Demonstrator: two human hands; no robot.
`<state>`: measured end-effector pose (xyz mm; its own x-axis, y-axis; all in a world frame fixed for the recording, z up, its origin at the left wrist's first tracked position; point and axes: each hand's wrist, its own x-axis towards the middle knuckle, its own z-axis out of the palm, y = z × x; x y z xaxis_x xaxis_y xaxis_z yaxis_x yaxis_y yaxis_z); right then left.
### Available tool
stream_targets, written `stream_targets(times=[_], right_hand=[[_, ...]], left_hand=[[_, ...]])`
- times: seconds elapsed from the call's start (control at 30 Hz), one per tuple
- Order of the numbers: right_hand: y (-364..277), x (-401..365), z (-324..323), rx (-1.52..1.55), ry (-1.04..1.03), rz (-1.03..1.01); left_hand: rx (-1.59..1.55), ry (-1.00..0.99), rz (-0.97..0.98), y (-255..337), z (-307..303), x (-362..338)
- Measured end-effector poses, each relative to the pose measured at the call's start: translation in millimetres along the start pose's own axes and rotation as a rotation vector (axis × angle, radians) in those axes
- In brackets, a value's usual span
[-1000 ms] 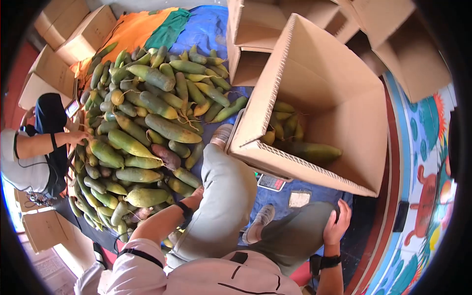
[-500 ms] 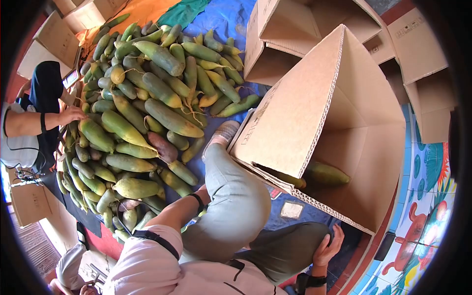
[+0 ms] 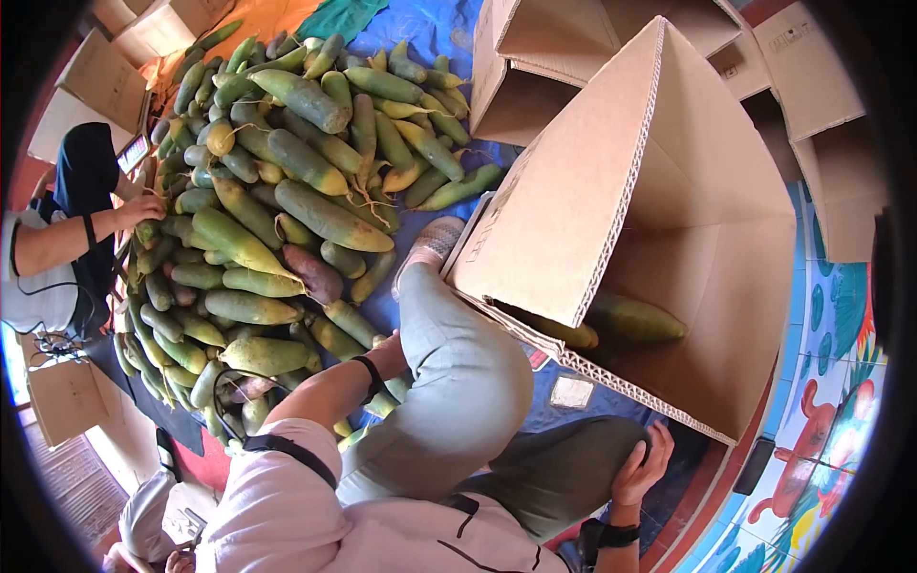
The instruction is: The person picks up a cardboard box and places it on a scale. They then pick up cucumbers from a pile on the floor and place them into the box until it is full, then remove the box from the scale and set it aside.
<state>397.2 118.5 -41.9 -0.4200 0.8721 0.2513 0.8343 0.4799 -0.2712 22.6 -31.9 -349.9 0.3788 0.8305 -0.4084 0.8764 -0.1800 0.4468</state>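
Observation:
My left hand reaches down beside my bent left knee, at the near edge of a big heap of green radishes. The knee hides its fingers, so whether they hold a radish does not show. On my other knee rests my right hand, fingers stretched and holding nothing. In front of me an open cardboard box lies tilted, flaps spread. Inside it are a large green radish and part of another.
Across the heap, a co-worker's hand touches radishes at the left edge. More cardboard boxes stand behind mine. A blue tarp lies under the heap. Painted tiles line the right side. Another person's sleeve shows at lower left.
My left hand has shifted slightly forward beside the knee, showing more of itself. A large radish by the co-worker's hand has left its place on the heap. My right hand stays put.

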Motion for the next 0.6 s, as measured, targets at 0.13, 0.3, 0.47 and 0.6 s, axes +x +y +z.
stream_targets(times=[0.13,0.3,0.47,0.6], right_hand=[[-4.4,3.5,0.1,0.018,-0.012,0.026],[-6.3,4.7,2.8,0.041,0.026,0.004],[-4.7,1.1,5.0,0.073,0.046,0.013],[-6.1,-0.3,7.3,0.095,0.09,0.015]], left_hand=[[0.181,-0.085,0.049,5.1,-23.0,-34.4],[0.038,-0.413,-0.35,23.2,-55.0,-85.6],[-0.196,-0.278,-0.794,18.2,-80.2,-148.0],[-0.482,-0.005,-0.954,21.4,-105.5,-202.7]])
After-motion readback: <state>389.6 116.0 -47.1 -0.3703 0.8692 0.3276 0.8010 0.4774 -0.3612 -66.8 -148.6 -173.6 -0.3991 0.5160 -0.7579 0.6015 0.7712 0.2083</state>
